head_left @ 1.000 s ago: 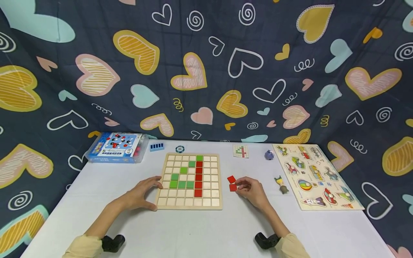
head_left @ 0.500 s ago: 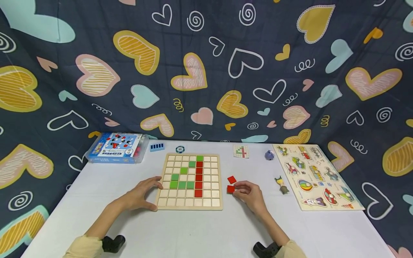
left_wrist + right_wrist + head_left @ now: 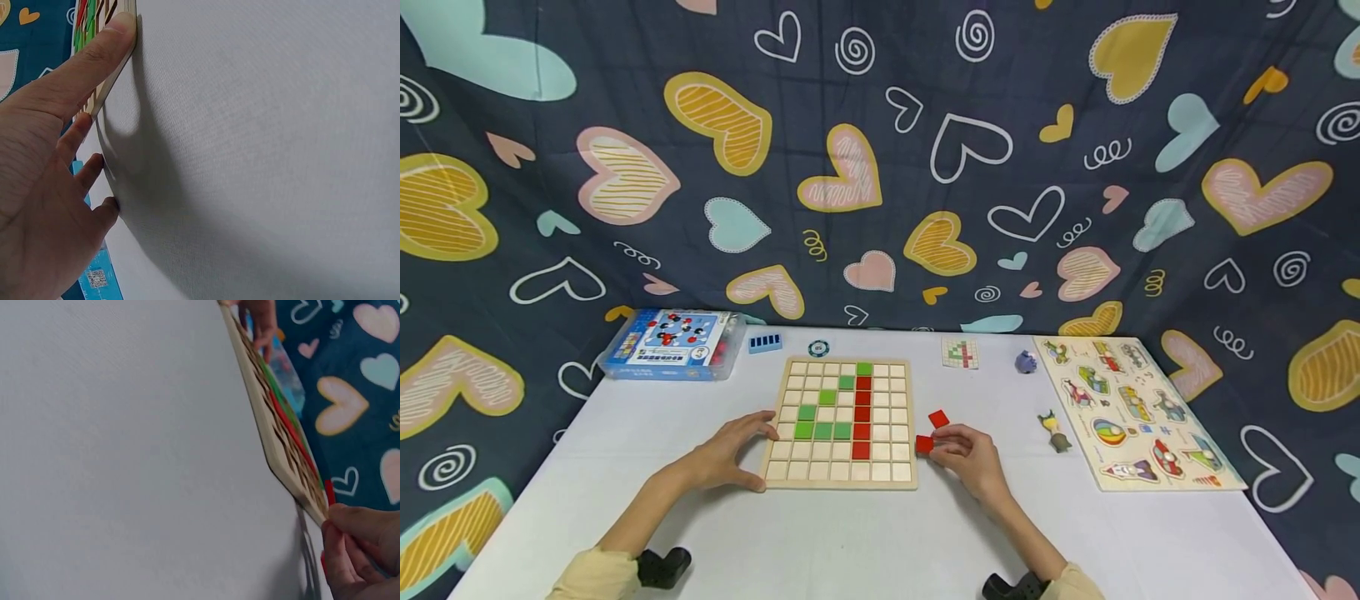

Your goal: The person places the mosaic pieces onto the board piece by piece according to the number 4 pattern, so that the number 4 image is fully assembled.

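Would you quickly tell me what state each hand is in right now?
Left hand: open, fingers resting against the left edge of the wooden grid board.
Right hand: pinching a red square tile beside the board's right edge.

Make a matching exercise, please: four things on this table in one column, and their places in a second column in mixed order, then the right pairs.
Things:
1. red tile
2. blue box
3. vehicle puzzle
4. left hand

Places:
A. at the far left corner of the table
B. along the right edge of the table
C. pinched by the right hand, beside the grid board
D. resting against the grid board's left edge

Pairs: 1-C, 2-A, 3-B, 4-D
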Demonstrator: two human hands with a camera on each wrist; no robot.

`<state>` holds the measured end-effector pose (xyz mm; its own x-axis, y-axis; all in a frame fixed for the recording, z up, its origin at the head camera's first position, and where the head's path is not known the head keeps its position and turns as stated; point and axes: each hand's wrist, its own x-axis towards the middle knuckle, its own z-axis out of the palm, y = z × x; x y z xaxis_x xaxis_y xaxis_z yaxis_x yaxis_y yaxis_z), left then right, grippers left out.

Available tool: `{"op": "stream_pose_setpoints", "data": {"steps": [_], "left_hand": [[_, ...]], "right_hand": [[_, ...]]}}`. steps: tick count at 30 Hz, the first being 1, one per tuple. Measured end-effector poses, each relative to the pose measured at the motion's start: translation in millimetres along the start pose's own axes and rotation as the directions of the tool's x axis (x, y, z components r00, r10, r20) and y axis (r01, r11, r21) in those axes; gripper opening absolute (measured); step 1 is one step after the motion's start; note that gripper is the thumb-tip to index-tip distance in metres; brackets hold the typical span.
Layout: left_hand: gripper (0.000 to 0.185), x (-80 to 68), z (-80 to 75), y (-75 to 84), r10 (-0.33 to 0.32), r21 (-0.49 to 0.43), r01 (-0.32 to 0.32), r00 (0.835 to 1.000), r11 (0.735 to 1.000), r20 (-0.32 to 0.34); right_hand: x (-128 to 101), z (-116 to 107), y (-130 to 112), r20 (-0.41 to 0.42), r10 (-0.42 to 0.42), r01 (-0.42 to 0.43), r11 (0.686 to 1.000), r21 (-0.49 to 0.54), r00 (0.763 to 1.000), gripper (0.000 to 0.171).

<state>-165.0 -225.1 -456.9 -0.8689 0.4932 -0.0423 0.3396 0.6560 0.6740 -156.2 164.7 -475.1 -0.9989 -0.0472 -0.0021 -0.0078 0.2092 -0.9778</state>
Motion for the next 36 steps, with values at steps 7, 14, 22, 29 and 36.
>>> {"op": "stream_pose_setpoints", "data": {"steps": [7,14,22,29,36], "left_hand": [[0.060,-0.1,-0.8,2.0,-0.006,0.006,0.006,1.000,1.000,0.000],[0.061,-1.5,-1.1,3.8,-0.014,0.001,0.014,1.000,1.000,0.003],[0.060,-0.4,-0.4,2.7,-0.012,0.001,0.012,1.000,1.000,0.003],[0.061,0.4,0.1,-0.4,0.011,0.002,-0.011,1.000,1.000,0.000],[0.060,-0.7,-0.3,-0.4,0.005,0.001,-0.005,1.000,1.000,-0.002]], "right_hand": [[-5,15,1,0.039,-0.034,0.033,0.999,0.025,0.999,0.027],[-7,28,2,0.061,-0.057,0.055,0.998,0.039,0.997,0.027],[-9,42,-1,0.110,-0.113,0.112,0.994,0.017,0.987,0.026],[-10,51,-4,0.154,-0.136,0.133,0.991,0.034,0.979,0.026],[-10,56,-5,0.199,-0.123,0.129,0.992,-0.018,0.972,0.027]]}}
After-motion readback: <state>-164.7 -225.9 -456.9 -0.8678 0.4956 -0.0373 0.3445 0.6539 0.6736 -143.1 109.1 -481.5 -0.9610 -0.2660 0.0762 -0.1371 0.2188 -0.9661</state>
